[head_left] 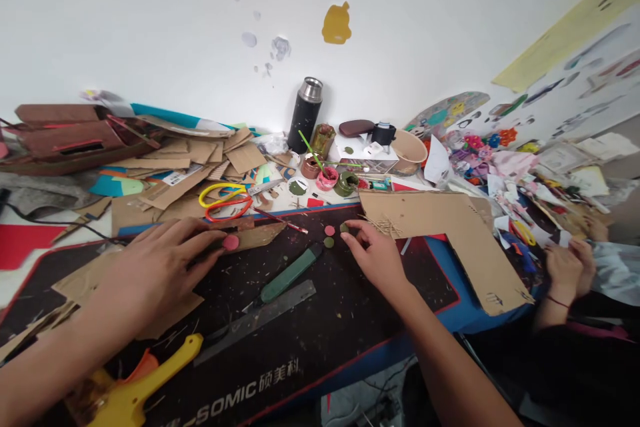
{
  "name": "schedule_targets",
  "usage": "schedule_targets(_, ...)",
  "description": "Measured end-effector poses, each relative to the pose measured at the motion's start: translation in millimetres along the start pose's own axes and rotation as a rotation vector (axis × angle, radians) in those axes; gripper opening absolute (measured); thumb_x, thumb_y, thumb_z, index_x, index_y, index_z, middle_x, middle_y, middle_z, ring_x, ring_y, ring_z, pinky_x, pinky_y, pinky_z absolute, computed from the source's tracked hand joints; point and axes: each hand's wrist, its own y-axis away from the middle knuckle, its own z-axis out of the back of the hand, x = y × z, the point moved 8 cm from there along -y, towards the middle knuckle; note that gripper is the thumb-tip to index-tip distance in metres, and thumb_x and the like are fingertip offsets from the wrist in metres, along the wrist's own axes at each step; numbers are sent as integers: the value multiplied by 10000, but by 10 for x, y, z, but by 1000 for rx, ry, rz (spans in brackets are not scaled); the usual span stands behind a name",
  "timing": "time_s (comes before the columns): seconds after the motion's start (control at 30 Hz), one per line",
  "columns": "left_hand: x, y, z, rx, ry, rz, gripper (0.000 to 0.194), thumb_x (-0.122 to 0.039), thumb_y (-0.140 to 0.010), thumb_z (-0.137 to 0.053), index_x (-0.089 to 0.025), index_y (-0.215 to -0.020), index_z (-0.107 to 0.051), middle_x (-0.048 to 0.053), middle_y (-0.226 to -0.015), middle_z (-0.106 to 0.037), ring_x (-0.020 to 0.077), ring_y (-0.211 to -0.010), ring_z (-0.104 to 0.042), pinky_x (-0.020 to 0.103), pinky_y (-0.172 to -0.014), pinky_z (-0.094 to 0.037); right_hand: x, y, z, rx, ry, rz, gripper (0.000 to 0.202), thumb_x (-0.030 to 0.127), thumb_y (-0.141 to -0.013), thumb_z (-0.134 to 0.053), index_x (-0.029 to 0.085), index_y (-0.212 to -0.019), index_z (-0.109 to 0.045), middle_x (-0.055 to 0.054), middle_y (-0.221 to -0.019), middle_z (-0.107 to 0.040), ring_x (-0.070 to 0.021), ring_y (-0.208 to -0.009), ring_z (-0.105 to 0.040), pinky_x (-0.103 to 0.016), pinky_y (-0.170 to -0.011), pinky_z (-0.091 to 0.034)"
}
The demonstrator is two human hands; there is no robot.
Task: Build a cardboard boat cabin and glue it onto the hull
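My left hand (165, 267) is over cardboard scraps at the left of the black mat (300, 353), its thumb and fingertips closed at a small pink disc (231, 242). Between the fingertips of my right hand (373, 250) is a small dark green disc (345, 228). Just left of that hand, another pink disc (330, 231) and a green disc (329, 242) lie on the mat. Below them are a green utility knife (290, 275) and a clear ruler (273, 312).
Behind the mat stand a black thermos (305, 113) and open paint jars, one pink (327, 178). Scissors (225, 200) lie near piled cardboard. An L-shaped cardboard piece (465, 233) is at right, beside another person's hands (565, 270). A yellow glue gun (150, 387) sits front left.
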Motion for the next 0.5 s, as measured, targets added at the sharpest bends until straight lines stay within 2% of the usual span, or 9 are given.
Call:
schedule_targets(0.13,7,-11,12,-23,31,18,445,-254,-1044,-398,-261,-1262,-785,120,-1252,-759,380,-1181,-614,592,-981,-544,-61,24,-8,20,62,-6,383,474,-1008,-594,227,-1242,-769,-21,-734,-709,-243,-693,-667,-332,-676,-454)
schedule_targets(0.27,-22,5,0,-23,-12,-55,447,-197,-980,-437,-268,-1227,-803,137,-1250,-755,403,-1190,-604,606,-963,-541,-39,50,-100,63,91,0,356,431,-1015,-603,249,-1280,-756,-30,-809,-759,-248,-745,-701,-327,-697,-458)
schedule_targets(0.37,-43,12,-10,-1,-77,-110,451,-163,-903,-495,-274,-1202,-814,136,-1244,-759,405,-1187,-607,598,-958,-547,41,52,-171,89,82,25,343,418,-1028,-606,253,-1290,-753,-25,-804,-767,-239,-720,-703,-315,-678,-446)
schedule_targets(0.43,-31,-5,6,13,-63,-82,422,-187,-899,-524,-283,-1191,-814,126,-1256,-759,398,-1198,-616,594,-979,-547,136,43,-229,104,68,65,344,404,-1038,-602,240,-1303,-748,-26,-809,-773,-227,-698,-699,-308,-669,-445)
schedule_targets(0.5,-18,-33,43,10,2,-19,377,-250,-961,-515,-283,-1202,-803,119,-1265,-754,381,-1201,-634,575,-984,-553,259,30,-292,108,53,112,349,391,-1047,-600,227,-1322,-740,-25,-822,-781,-216,-683,-698,-303,-671,-451)
